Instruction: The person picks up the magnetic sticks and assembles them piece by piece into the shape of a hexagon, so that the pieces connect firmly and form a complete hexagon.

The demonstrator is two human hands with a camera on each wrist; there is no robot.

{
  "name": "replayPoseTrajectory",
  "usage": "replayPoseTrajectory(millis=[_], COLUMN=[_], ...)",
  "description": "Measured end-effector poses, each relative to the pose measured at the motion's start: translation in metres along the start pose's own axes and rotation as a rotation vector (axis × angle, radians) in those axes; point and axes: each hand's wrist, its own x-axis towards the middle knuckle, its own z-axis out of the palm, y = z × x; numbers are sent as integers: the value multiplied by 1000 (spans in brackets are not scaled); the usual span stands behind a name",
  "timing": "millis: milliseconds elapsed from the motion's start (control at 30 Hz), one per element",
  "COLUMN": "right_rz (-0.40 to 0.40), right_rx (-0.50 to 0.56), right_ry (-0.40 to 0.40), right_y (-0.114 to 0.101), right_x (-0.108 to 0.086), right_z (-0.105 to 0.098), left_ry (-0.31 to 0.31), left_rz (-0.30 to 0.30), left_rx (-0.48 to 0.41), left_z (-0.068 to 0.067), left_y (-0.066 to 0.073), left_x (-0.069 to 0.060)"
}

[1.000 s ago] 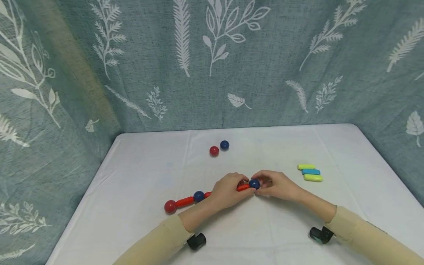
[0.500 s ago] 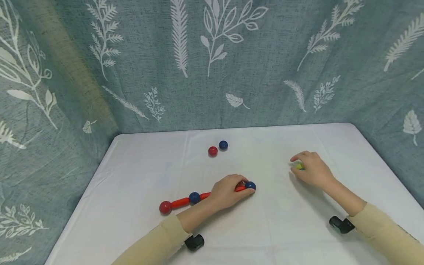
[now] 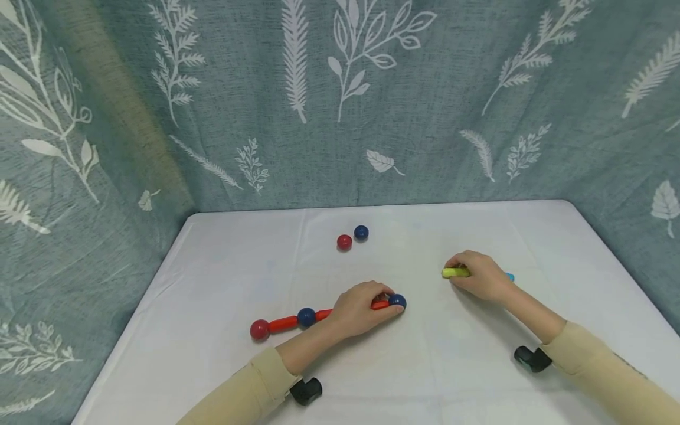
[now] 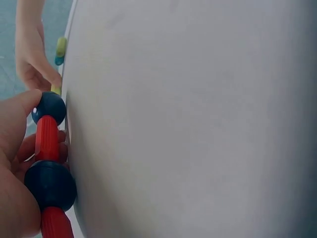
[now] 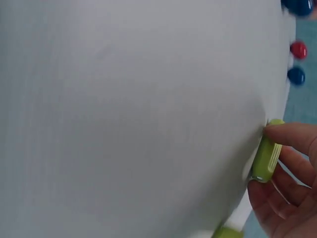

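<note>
My left hand [image 3: 357,310] holds the far end of a toy chain of balls and rods lying across the white table. Its thumb touches the blue end ball [image 4: 52,108]; behind that come a red rod [image 4: 47,139] and another blue ball [image 4: 50,186]. The hand hides the chain's middle in the head view. Toward the left, the chain shows a blue ball [image 3: 306,317], a red rod [image 3: 283,323] and a red ball [image 3: 260,330]. My right hand [image 3: 480,276] pinches a yellow-green rod [image 3: 455,273] between thumb and fingers, to the right of the end ball.
A loose red ball [image 3: 344,242] and a blue ball [image 3: 361,233] lie near the table's back edge. A blue rod [image 3: 510,276] peeks out behind the right hand. Another yellow-green rod [image 4: 61,47] lies beside it. A patterned green curtain [image 3: 319,147] hangs behind the table.
My right hand let go of the blue end ball, reached right to the loose rods and took a yellow-green one, now carried slightly left. My left hand and the chain shifted a little left.
</note>
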Motion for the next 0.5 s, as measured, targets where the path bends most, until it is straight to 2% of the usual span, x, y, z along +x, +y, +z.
replayPoseTrajectory(millis=[233,500], right_rz=[-61,-150], right_rx=[24,78], right_ry=[-38,-88], right_y=[-24,-45], right_x=[2,0], right_z=[22,33], left_ry=[-9,-1], left_rz=[-17,-20], left_rx=[-6,-22], left_z=[-2,-3], left_y=[-1,-1], left_x=[-1,-2])
